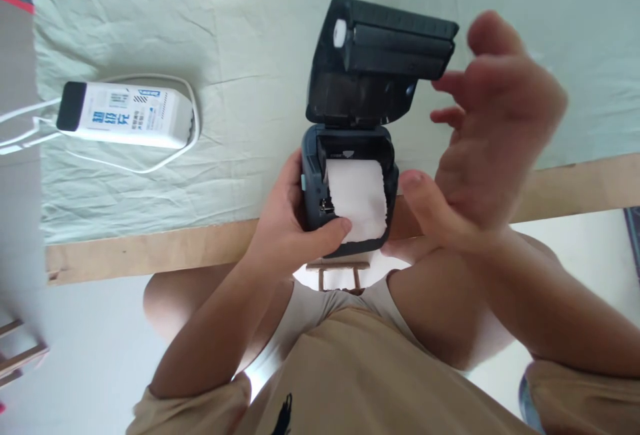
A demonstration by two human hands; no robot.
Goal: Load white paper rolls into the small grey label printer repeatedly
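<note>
A small dark label printer (311, 175) is held over the table's front edge, its hinged lid (360, 102) swung up and back. Inside its bay lies white paper (357, 195) with a ragged edge. My left hand (285, 228) grips the printer's left side, with the thumb across the body and its tip on the paper. My right hand (490, 115) is held up at the right of the printer, fingers apart and slightly blurred. Its thumb is close to the printer's right side; whether they touch, I cannot tell. The other fingertips are beside the lid's right corner.
On the pale green cloth (250, 35) at the left lies a white power strip or charger (170, 115) with a black end, its white cable (197, 132) looped around it. A wooden table edge (200, 245) runs along the front, above my legs.
</note>
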